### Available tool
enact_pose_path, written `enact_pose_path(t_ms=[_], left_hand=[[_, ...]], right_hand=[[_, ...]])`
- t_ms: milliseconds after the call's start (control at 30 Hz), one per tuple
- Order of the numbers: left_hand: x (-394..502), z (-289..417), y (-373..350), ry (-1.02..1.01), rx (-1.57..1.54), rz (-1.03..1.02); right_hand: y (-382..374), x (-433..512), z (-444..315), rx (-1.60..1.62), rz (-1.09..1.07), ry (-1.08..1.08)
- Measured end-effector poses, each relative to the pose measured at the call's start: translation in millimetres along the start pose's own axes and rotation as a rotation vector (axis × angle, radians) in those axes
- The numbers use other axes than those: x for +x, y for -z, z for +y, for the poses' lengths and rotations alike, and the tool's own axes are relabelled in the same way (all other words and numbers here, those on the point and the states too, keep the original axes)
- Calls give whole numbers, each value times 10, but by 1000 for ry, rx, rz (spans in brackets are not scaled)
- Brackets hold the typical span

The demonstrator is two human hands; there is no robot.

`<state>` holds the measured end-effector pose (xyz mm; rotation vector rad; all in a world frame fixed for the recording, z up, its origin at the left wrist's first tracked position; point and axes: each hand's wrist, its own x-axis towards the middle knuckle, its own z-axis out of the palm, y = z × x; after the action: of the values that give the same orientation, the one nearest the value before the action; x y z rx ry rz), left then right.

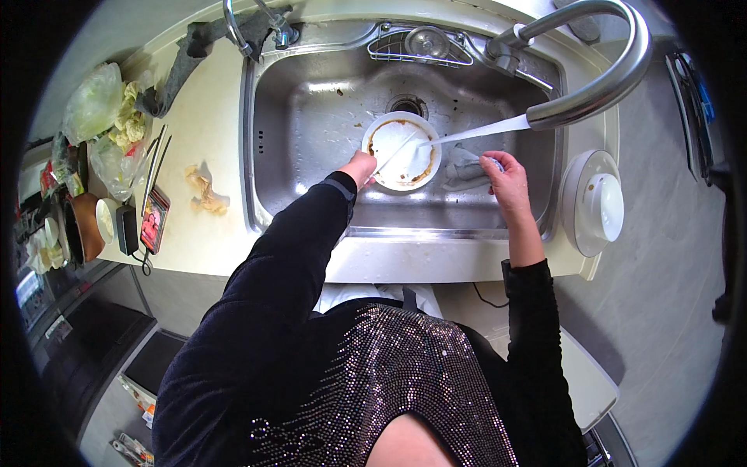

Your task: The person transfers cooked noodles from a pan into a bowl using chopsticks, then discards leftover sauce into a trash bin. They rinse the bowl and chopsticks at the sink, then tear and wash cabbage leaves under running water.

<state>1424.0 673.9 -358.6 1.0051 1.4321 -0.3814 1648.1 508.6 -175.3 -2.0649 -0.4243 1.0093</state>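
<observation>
My left hand (363, 166) grips the near left rim of a white bowl (402, 172), which has brown food residue round its inside. A thin white utensil, perhaps a spoon, slants across the bowl from my left hand. Water runs from the curved metal faucet (589, 108) into the bowl. To the right, my right hand (506, 178) pinches a grey cloth (464, 166) that hangs down into the stainless steel sink (315, 134). Food scraps lie on the sink floor, and the drain (407, 105) is just behind the bowl.
Stacked white dishes (583, 225) stand on the right counter. A wire rack (420, 57) holds a metal strainer at the back of the sink. On the left counter (216, 251) are crumpled brown paper (205, 195), chopsticks (153, 169), bagged vegetables (96, 108) and a grey cloth strip (181, 70).
</observation>
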Motion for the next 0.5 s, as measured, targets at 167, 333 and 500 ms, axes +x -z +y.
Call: enact_pose_path(t_ms=[167, 333, 500], left_hand=[[201, -169, 31, -53, -156, -129], [89, -17, 30, -151, 399, 161], [-568, 596, -199, -521, -51, -148]], right_hand=[[-124, 127, 70, -25, -92, 1], [-133, 340, 194, -479, 69, 316], [-206, 460, -71, -126, -8, 186]])
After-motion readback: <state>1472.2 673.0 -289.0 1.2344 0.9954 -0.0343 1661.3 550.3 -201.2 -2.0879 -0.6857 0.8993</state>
